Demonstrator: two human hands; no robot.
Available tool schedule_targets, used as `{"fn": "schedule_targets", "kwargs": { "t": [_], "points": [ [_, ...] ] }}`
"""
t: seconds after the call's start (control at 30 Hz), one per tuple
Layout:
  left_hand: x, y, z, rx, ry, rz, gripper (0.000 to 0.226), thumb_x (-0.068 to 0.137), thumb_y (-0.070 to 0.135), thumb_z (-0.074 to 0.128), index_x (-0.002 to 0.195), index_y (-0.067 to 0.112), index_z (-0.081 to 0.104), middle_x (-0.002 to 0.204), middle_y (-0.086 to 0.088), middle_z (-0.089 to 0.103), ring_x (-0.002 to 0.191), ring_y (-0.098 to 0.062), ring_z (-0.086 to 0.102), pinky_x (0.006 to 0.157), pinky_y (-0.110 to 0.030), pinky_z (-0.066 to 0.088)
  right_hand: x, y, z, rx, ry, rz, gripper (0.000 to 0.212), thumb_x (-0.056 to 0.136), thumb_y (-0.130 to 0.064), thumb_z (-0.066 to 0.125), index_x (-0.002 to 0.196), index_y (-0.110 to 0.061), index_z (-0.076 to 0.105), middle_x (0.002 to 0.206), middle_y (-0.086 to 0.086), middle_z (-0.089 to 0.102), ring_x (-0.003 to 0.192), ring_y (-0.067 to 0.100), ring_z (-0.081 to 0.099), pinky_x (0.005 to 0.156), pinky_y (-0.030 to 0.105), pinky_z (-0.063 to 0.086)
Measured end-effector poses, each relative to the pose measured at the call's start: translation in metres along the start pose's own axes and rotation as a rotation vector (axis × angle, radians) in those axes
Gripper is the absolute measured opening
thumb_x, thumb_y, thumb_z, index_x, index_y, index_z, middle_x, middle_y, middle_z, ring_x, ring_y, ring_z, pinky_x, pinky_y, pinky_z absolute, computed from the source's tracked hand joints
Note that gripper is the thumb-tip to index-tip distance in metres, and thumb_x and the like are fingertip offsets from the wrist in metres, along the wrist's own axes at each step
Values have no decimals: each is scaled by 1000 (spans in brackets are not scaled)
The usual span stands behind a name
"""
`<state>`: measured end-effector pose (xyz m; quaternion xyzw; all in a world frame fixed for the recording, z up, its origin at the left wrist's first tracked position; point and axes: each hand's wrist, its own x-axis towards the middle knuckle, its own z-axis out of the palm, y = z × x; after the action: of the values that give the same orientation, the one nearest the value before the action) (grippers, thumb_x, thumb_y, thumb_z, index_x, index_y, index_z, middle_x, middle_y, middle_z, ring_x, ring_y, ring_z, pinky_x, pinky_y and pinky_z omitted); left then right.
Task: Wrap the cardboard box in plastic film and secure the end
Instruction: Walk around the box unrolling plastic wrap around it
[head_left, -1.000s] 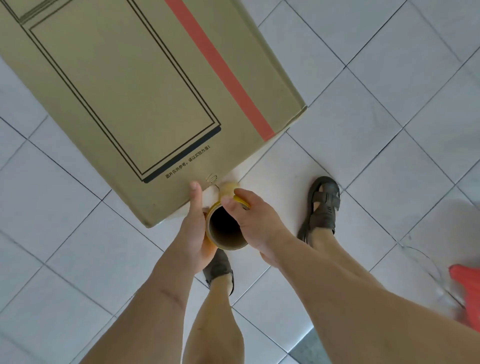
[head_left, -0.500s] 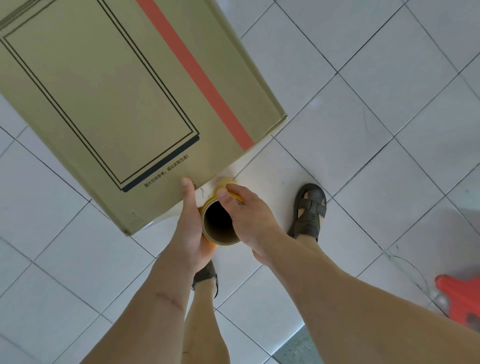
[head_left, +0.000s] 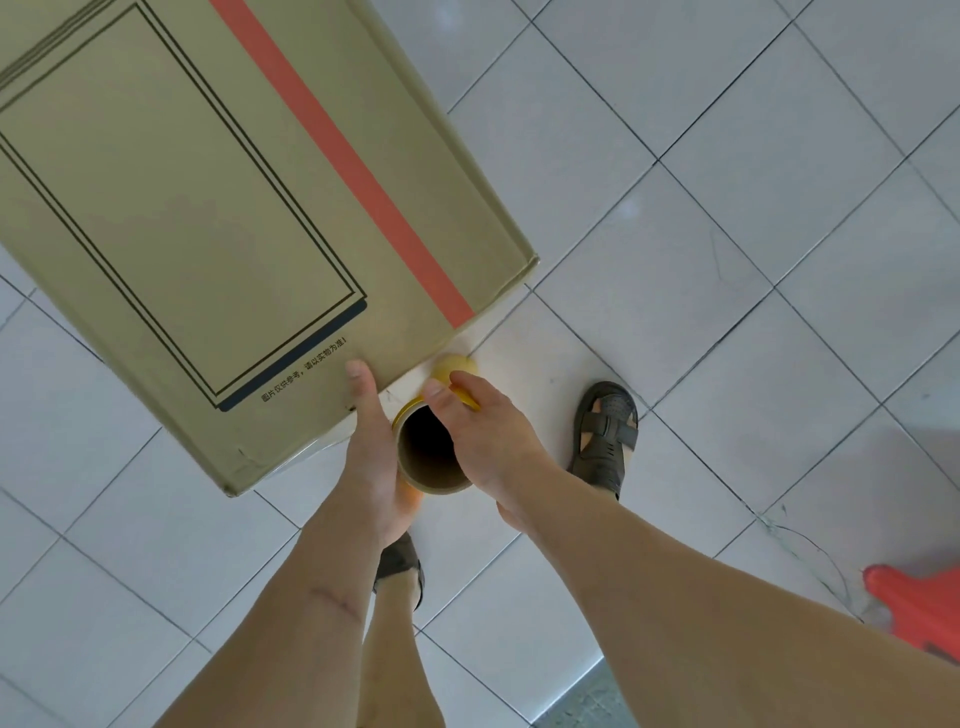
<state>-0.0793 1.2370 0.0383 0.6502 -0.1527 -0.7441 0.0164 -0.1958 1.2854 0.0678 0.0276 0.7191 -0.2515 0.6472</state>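
Tan cardboard box (head_left: 197, 208) with red stripe, upright on tiles; film roll (head_left: 431, 452) beside its lower edge.

The floor (head_left: 727, 218) was laid with pale grey-white square tiles, their dark grout lines running diagonally across the view. Soft, even light gave the tiles a faint sheen. One tile (head_left: 795, 551) at lower right showed a curved crack. A red plastic object (head_left: 919, 608) sat at the right edge, partly cut off.
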Motion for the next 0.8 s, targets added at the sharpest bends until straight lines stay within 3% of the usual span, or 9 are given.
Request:
{"fn": "schedule_targets", "kwargs": {
  "t": [0.07,0.17,0.27,0.37,0.47,0.57,0.63,0.7,0.8],
  "points": [
    [3,3,5,53,55,28,116,69,109,39,141,23,71,131,-15,79,129,-34,73,122,-58,46,-1,0,-3,37,-21,31,77,83,-73,55,150,-42,33,151,-4,40,131,22,45,95,33,40],
    [2,7,13,28,44,28,101,91,97,28,139,21,73,131,-15,79,128,-33,73,122,-55,46,0,-7,-10,80,-43,58,77,83,-73,56,150,-42,34,149,-4,43,130,20,45,95,32,38],
    [0,5,25,-63,-17,-14,114,86,101,21,145,16,69,140,-18,74,136,-35,67,127,-57,40,5,-17,-22,-38,-33,12,68,90,-68,50,150,-38,37,150,-4,41,131,22,45,95,33,40],
    [2,3,37,-52,22,-22,122,76,108,22,146,19,68,138,-15,75,135,-32,69,124,-55,44,8,-23,-35,-113,-40,-14,67,92,-65,50,151,-35,36,151,-4,38,131,23,44,91,32,37],
    [5,7,48,18,127,28,111,78,105,33,142,23,71,130,-11,80,125,-27,75,119,-52,49,8,-23,-46,-70,-60,56,83,83,-73,55,154,-38,28,155,-5,36,136,22,40,94,35,33],
    [5,13,56,-24,126,42,98,91,95,34,144,20,69,131,-14,79,124,-29,76,117,-50,51,10,-27,-53,-7,-88,68,82,86,-72,52,155,-35,27,154,-6,39,138,19,38,98,33,31],
    [3,14,61,-65,65,32,104,86,97,31,147,21,67,136,-14,77,129,-32,73,118,-54,50,13,-29,-56,-81,-75,24,74,92,-69,44,154,-31,30,153,-3,40,137,21,40,101,31,32],
    [0,14,65,-102,17,4,117,68,102,34,148,23,66,137,-16,76,129,-34,72,117,-57,51,14,-30,-58,-253,-78,-26,67,96,-66,36,153,-31,33,153,1,41,135,26,42,110,39,35],
    [1,14,71,-95,79,-2,121,59,102,34,144,22,69,128,-15,80,121,-33,77,105,-52,59,13,-27,-64,-270,-54,-26,71,93,-68,40,154,-33,29,153,2,39,134,26,42,110,43,37]
  ]
}}
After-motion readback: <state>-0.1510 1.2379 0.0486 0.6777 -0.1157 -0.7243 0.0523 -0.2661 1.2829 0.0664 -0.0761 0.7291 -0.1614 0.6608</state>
